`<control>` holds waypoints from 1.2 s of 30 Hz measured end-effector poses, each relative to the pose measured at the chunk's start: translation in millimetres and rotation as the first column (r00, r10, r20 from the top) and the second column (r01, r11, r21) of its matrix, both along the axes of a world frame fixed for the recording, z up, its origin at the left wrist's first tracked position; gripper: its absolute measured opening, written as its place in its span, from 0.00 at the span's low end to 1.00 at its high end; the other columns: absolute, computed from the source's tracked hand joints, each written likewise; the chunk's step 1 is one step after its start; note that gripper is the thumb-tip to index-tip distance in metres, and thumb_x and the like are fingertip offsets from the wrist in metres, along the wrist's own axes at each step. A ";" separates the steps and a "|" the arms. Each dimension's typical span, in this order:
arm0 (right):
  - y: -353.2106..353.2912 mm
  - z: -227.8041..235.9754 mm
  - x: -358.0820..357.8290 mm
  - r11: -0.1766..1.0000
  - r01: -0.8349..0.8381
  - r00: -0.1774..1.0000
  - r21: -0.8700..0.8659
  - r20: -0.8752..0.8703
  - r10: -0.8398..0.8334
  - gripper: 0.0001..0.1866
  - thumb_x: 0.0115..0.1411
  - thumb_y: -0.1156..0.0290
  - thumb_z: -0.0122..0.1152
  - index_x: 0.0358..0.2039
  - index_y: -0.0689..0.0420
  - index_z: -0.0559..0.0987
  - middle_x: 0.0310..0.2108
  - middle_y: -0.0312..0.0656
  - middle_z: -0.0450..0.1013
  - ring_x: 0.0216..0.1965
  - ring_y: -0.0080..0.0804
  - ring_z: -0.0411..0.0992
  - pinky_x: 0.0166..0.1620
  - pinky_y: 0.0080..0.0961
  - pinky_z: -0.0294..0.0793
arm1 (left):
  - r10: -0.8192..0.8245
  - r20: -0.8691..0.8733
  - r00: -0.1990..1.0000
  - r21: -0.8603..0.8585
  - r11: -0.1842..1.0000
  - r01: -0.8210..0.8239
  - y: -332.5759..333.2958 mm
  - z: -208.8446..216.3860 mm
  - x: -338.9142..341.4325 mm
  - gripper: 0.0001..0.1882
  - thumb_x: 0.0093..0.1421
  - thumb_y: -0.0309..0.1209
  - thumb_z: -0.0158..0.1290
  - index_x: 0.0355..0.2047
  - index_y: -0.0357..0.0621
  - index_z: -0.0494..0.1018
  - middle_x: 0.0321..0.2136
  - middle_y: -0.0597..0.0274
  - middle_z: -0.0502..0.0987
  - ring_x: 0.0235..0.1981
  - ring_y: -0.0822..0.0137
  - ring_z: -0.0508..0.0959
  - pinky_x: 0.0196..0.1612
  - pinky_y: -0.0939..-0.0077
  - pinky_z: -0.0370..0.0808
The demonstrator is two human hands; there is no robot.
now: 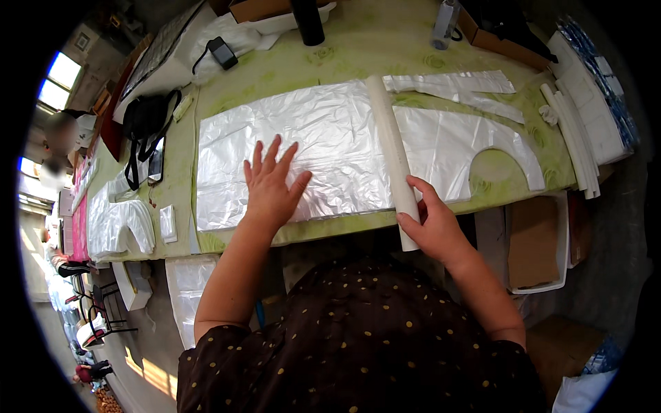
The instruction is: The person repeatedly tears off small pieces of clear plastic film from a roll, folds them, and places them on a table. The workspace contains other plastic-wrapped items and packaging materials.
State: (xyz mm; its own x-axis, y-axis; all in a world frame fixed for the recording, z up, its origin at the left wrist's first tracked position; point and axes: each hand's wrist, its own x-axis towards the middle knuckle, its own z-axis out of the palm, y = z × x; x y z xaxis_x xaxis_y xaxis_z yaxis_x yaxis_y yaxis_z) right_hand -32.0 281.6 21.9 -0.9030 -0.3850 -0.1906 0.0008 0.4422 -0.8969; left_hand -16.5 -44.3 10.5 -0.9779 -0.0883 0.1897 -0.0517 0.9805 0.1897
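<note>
A thin, shiny white plastic sheet (323, 131), crinkled, lies spread on the table. Its right part (441, 148) ends in a curved cut-out and narrow strips. Across the sheet lies a long pale tube (392, 141), its near end sticking out past the table's front edge. My right hand (435, 224) grips that near end between thumb and fingers. To the left, my left hand (272, 189) is open with fingers spread, over the sheet; whether the palm presses on it is hard to tell.
Several pale tubes (575, 141) lean at the right edge beside a stack of packs (599, 89). A black bag (148, 120), a phone (157, 162) and folded plastic (120, 220) lie left. Along the back stand a black cylinder (308, 20) and a clear bottle (445, 24).
</note>
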 end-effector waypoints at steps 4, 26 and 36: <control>8.0 -4.1 8.0 0.997 0.068 0.997 -0.034 -0.035 -0.070 0.35 0.60 0.67 0.65 0.67 0.57 0.66 0.50 0.54 0.74 0.45 0.43 0.77 0.51 0.34 0.77 | 0.295 0.224 0.929 -0.050 0.955 -0.291 -25.0 -17.7 4.4 0.36 0.68 0.55 0.47 0.73 0.60 0.57 0.75 0.52 0.48 0.75 0.41 0.44 0.73 0.40 0.41; 38.9 -27.0 27.9 0.945 0.196 0.956 -0.261 -0.162 -0.243 0.24 0.61 0.77 0.64 0.59 0.56 0.75 0.45 0.40 0.71 0.25 0.18 0.65 0.32 0.17 0.70 | -0.457 -0.209 0.865 0.364 0.784 0.502 121.4 43.0 -17.2 0.25 0.60 0.34 0.62 0.58 0.46 0.75 0.60 0.50 0.71 0.63 0.47 0.68 0.65 0.55 0.65; 73.6 -55.6 59.4 0.826 0.383 0.922 -0.415 0.116 -0.369 0.12 0.64 0.81 0.60 0.48 0.61 0.79 0.41 0.35 0.73 0.30 0.15 0.67 0.34 0.14 0.70 | -0.594 0.353 0.723 0.369 0.798 0.476 220.9 4.3 -114.0 0.14 0.59 0.38 0.61 0.41 0.43 0.79 0.34 0.54 0.84 0.39 0.55 0.83 0.45 0.63 0.78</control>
State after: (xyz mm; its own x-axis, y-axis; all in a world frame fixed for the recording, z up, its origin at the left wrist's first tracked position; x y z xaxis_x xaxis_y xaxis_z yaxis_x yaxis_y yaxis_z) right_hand 27.4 355.2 -33.8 -0.9909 -0.0662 -0.1174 0.1189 -0.0184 -0.9927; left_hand -130.5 176.7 14.8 -0.8439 0.4915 -0.2150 0.3337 0.7948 0.5069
